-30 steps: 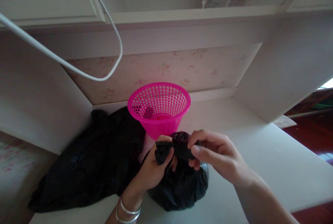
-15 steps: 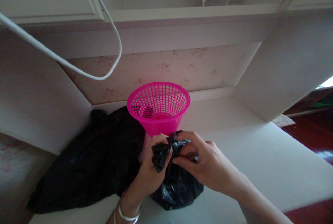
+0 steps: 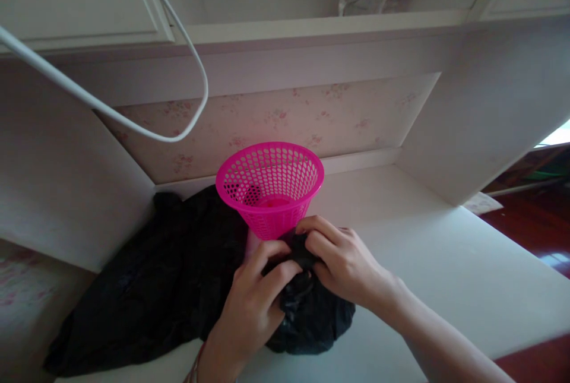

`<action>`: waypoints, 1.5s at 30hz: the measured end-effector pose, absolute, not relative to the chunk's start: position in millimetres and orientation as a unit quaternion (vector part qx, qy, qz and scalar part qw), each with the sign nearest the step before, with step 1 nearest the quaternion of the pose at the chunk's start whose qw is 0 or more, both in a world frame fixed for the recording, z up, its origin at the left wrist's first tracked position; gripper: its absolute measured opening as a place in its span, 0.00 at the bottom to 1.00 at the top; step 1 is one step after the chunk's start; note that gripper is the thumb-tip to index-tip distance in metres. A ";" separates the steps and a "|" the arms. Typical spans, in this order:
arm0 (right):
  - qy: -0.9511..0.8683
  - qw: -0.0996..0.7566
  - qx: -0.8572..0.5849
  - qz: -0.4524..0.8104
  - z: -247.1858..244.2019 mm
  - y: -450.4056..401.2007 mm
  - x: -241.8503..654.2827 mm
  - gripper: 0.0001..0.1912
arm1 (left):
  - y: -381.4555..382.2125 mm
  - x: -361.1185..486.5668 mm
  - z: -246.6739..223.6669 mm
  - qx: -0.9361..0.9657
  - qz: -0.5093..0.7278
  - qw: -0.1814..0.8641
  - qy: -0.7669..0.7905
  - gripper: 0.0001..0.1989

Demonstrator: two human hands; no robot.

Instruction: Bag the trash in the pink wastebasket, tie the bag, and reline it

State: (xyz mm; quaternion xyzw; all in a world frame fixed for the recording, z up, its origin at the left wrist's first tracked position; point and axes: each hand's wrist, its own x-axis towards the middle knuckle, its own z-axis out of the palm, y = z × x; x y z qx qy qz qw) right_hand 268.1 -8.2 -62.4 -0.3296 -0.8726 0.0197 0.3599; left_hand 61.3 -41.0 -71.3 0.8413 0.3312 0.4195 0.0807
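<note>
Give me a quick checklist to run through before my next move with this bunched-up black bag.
1. Left hand on the bunched black bag: ok.
2. Right hand on its gathered top: ok.
3. Gathered top in full view: not ok, fingers cover part of it.
4. Knot fully closed: cannot tell.
5. Pink basket upright: ok.
6. White cable away from both hands: ok.

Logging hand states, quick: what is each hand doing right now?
Left hand: fingers curled, holding the black bag near its top.
Right hand: fingers pinching the same bag's top.
</note>
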 end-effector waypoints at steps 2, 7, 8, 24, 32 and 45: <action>-0.840 0.388 -0.376 0.054 -71.9 -9.7 265.5 0.17 | -42.5 59.5 -74.3 0.853 0.411 0.045 0.318 0.27; -0.758 0.405 -0.427 0.281 -75.4 -13.8 265.4 0.32 | -37.5 56.5 -78.1 0.871 0.399 -0.013 0.285 0.30; -0.745 0.411 -0.409 0.330 -72.2 -14.7 267.6 0.34 | -35.9 56.0 -79.0 0.870 0.402 -0.016 0.285 0.29; -0.552 0.456 -0.409 0.566 -74.6 -5.1 285.1 0.15 | -31.0 49.4 -86.7 0.886 0.405 0.012 0.227 0.18; -0.583 0.463 -0.596 0.301 -132.1 42.6 315.9 0.19 | -49.5 19.5 -120.7 0.868 0.388 0.136 0.280 0.16; -0.564 0.534 -0.579 0.247 -135.5 60.2 326.0 0.19 | -54.3 10.1 -109.4 0.802 0.410 0.197 0.387 0.05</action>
